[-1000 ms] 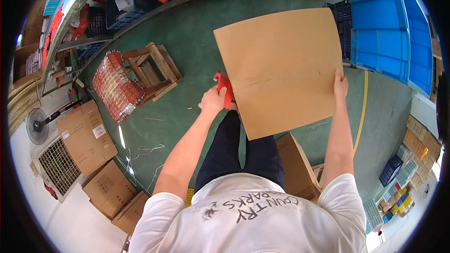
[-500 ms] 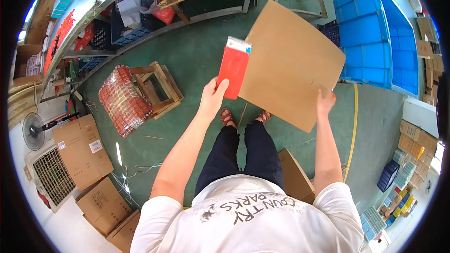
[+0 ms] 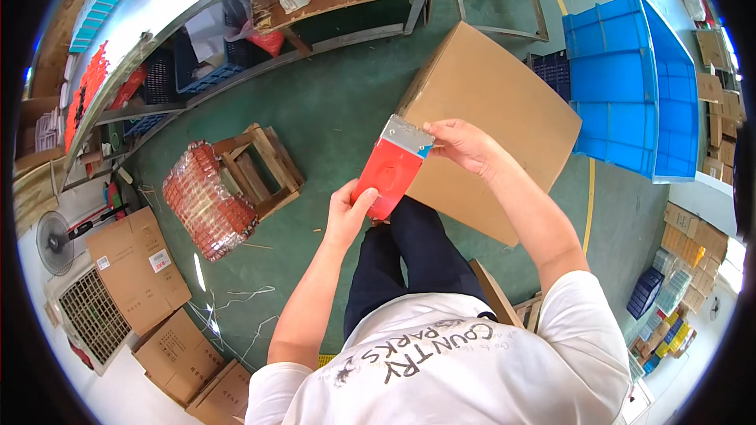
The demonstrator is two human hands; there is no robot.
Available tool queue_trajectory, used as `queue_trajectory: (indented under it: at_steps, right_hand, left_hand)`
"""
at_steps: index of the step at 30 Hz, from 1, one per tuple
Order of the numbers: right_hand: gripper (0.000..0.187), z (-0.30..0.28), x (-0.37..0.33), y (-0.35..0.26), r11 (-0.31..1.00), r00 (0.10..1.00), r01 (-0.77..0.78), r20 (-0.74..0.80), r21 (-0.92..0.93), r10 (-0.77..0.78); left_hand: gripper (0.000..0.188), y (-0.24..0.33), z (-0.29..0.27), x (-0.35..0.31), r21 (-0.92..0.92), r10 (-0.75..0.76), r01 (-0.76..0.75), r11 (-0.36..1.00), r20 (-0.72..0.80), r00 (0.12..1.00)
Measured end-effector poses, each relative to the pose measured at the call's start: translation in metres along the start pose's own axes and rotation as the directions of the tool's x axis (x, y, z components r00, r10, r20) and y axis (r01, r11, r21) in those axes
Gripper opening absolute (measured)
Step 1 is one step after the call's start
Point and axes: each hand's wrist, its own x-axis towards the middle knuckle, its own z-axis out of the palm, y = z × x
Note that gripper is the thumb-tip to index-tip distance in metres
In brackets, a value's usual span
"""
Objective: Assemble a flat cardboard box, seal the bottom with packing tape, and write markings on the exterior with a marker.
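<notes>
The person is standing over a green floor (image 3: 331, 110) and holding a red tape dispenser (image 3: 387, 173) in front of their body, just above their knees. The left hand (image 3: 349, 216) is gripping the dispenser's near, lower end, its fingers clamped around the red body, which seems to be steadying the tool. The right hand (image 3: 465, 145) is reaching across to the dispenser's far, grey metal end, with its fingers pinched together on the edge there, probably to catch the tape's loose end, though the tape itself is too small to make out. Both forearms are coming up from the lower edge, the left nearly straight, the right bent at the elbow and angling inward. A flat cardboard box (image 3: 488, 122) is standing tilted just behind the hands, apparently propped against the legs so both hands are free. A small wooden stool (image 3: 256, 169) is sitting well to the left.
</notes>
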Motion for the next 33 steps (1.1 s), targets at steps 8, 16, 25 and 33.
queue_trajectory:
  at_steps: [8, 16, 25, 33]
  right_hand:
    - [0.023, -0.105, 0.084, -0.096, 0.493, 0.712, -0.001, -0.347, -0.87, -0.611]
    - [0.033, -0.172, 0.164, -0.156, 0.375, 0.558, -0.324, -0.496, -0.869, -0.665]
    - [0.033, -0.222, 0.189, -0.13, 0.698, 0.737, -0.179, -0.564, -0.694, -0.371]
    - [0.033, -0.224, 0.188, -0.139, 0.801, 0.843, -0.163, -0.503, -0.576, -0.19]
  left_hand:
    - [0.036, 0.013, 0.032, 0.057, 0.651, 0.095, -0.065, 0.756, -0.011, 0.995]
    - [0.04, 0.031, 0.082, 0.141, 0.639, 0.043, 0.04, 0.768, -0.114, 0.992]
    - [0.041, 0.015, -0.032, -0.018, 0.639, -0.356, 0.494, 0.589, -0.344, 0.869]
    - [0.046, -0.036, -0.037, -0.047, 0.7, -0.282, 0.505, 0.505, -0.419, 0.863]
